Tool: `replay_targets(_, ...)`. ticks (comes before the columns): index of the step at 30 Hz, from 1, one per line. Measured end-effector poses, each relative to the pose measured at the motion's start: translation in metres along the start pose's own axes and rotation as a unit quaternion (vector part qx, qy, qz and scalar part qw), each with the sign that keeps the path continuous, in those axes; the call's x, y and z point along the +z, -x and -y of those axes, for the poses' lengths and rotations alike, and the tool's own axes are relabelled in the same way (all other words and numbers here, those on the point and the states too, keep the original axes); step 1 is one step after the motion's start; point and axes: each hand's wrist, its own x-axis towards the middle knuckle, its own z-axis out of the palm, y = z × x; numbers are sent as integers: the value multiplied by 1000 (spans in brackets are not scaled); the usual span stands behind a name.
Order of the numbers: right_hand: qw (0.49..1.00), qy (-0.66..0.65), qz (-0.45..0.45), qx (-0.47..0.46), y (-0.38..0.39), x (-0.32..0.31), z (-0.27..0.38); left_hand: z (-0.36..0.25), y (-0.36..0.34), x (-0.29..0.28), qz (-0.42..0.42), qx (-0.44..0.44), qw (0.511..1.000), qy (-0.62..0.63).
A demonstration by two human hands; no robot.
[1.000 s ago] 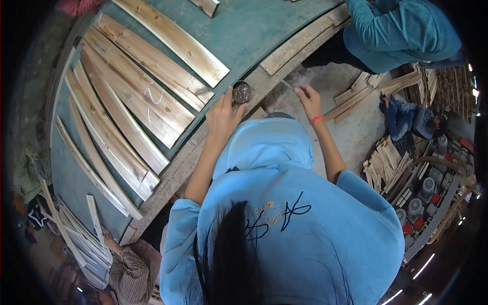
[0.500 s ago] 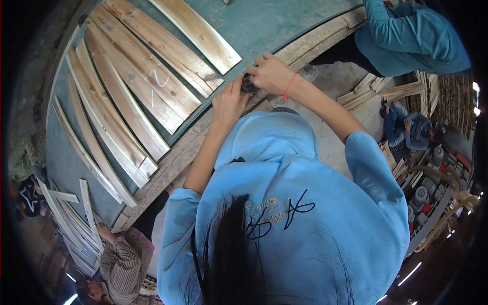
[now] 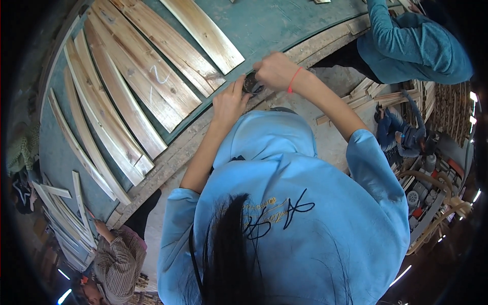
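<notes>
Small round dark dish (image 3: 250,83), at the wooden edging (image 3: 325,47) of the green tabletop (image 3: 264,30), between both hands. Grasped at the near left side by fingers and thumb of the left hand (image 3: 230,103). Partly covered by the right hand (image 3: 277,72), bent at the fingers over the right side; cannot tell from here whether pinching anything. Could tip or slide off the edging, given a loose left hold or a sideways push from the right; could then spill any contents, too dark to identify. Seemingly faces upward; round, so without a clear long axis. Farther out: red wristband (image 3: 295,80), wooden boards (image 3: 150,61) fanned leftward across the tabletop, teal-sleeved co-worker (image 3: 417,53) at upper right, striped-shirted co-worker (image 3: 118,262) at lower left.
</notes>
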Motion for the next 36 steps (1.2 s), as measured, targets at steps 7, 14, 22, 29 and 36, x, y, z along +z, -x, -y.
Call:
replay_targets(7, 990, -111, -22, 79, 12, 1, -13, -4, -2, -3, 29, -48, 998, -2)
replay_targets(14, 998, 34, -47, 30, 6, 25, 14, -7, -3, -4, 20, -53, 998, 9)
replay_targets(22, 989, -102, -29, 105, 26, 9, 2, -10, -1, -6, 33, -56, 998, -9)
replay_targets(29, 961, -207, -57, 175, 42, 12, 0, -11, -4, -7, 25, -55, 998, -2)
replay_targets(36, 936, -224, -40, 267, 49, 18, 10, -10, -7, -6, 12, -47, 999, 3)
